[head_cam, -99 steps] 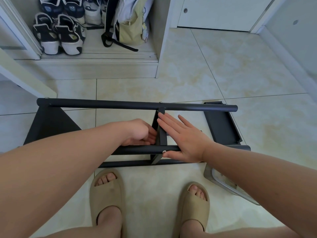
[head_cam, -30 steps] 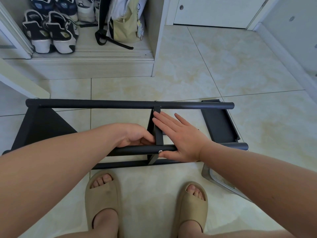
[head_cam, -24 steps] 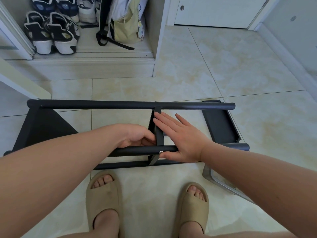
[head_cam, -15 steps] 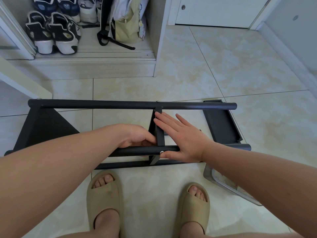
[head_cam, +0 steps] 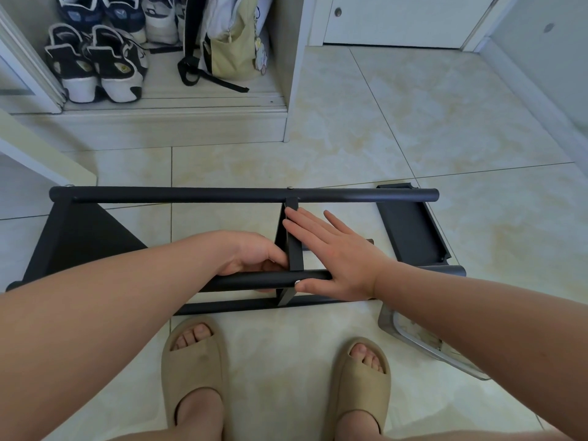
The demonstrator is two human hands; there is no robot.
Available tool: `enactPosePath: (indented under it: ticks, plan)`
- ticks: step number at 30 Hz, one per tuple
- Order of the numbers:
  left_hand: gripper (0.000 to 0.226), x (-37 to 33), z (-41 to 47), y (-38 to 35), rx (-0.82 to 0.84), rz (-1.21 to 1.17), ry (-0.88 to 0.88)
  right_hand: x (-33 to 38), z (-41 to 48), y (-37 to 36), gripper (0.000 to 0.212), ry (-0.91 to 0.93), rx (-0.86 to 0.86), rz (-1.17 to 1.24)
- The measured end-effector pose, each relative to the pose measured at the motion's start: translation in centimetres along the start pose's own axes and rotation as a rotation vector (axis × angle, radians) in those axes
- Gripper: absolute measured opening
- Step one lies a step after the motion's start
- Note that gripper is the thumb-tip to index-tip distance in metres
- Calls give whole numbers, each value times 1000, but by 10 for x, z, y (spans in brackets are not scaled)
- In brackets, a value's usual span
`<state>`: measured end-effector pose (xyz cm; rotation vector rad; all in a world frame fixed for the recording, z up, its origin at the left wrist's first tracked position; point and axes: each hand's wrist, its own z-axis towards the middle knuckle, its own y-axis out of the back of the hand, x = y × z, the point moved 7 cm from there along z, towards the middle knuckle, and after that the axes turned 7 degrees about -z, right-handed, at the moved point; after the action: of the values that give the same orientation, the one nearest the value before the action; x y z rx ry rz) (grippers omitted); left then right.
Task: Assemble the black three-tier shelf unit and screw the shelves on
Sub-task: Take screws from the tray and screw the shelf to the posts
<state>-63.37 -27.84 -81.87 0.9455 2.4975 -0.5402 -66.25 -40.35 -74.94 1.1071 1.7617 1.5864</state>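
Observation:
The black shelf unit lies on its side on the tiled floor, with a far pole (head_cam: 191,197), a near pole (head_cam: 254,280) and a third pole (head_cam: 229,307) low by my feet. One shelf (head_cam: 79,240) sits at the left end. The middle shelf (head_cam: 294,249) stands edge-on between the poles. My left hand (head_cam: 254,259) curls its fingers round the middle shelf's near corner, just behind the near pole. My right hand (head_cam: 331,249) lies flat against that shelf's right face, thumb beside a silver screw (head_cam: 297,282) in the near pole. Another black shelf (head_cam: 410,230) lies at the right end.
A clear plastic tray (head_cam: 413,338) lies on the floor under my right forearm. My feet in beige slippers (head_cam: 194,354) stand just before the unit. A low cabinet with shoes (head_cam: 95,65) and a bag (head_cam: 232,49) is at the back left. A white panel (head_cam: 38,151) juts in from the left.

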Motion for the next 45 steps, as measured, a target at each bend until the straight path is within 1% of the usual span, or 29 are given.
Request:
enactPosePath:
  ticks: [7,14,21,27,31,35,40,43,45]
  plan:
    - [24,-1,-2,1,27,-20,-9,7,3,1,97,-35,-26,61]
    - [16,-1,-2,-1,43,-12,-13,9,1,-1,94,-18,-1,-8]
    - [20,-3,0,-2,67,-14,-35,9,1,-2,95,1,21,-63]
    - [17,-3,1,-2,67,-24,-36,8,2,-2,97,-8,18,-118]
    - [15,-6,2,1,24,6,-70,8,3,-1,98,-13,19,-120]
    - [16,-8,0,0,47,11,-98,8,3,-1,98,-17,23,-131]
    - [19,-4,1,0,63,-58,-45,8,3,-1,98,-21,26,-124]
    - [14,-4,2,1,37,-8,-55,8,3,-1,98,-21,30,-125]
    - [16,-6,2,0,33,12,-80,7,3,-1,98,-23,34,-125]
